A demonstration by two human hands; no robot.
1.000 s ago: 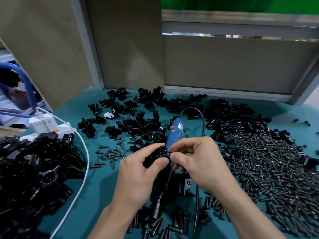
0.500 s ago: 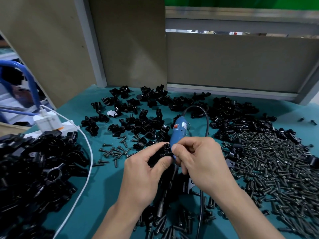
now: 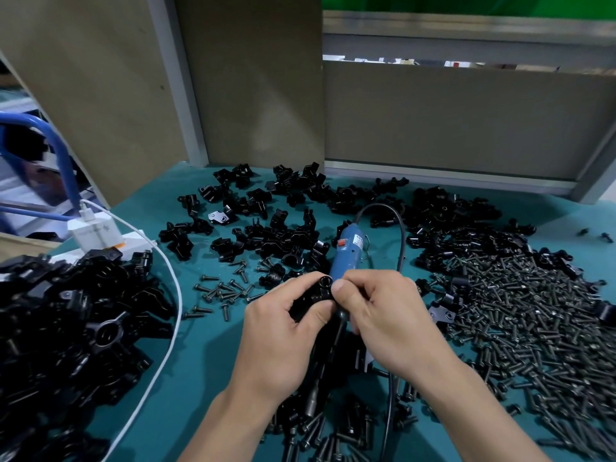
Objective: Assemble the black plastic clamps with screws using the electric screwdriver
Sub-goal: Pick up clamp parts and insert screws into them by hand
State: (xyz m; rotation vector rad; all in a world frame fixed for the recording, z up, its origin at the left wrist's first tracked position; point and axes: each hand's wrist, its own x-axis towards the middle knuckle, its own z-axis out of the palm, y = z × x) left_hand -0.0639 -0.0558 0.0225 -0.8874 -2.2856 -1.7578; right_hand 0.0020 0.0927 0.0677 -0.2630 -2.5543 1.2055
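Left hand [image 3: 280, 331] grips clamp [image 3: 316, 293]; right hand [image 3: 383, 315] pinches its end, screw unseen. Risk: crooked seating, cross-threading under screwdriver [image 3: 346, 255].

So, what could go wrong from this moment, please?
1. The clamp is pinched only at the fingertips of the left hand and right hand; it may slip into the loose screws below.
2. The electric screwdriver lies just under the hands, and its cord might snag a wrist.
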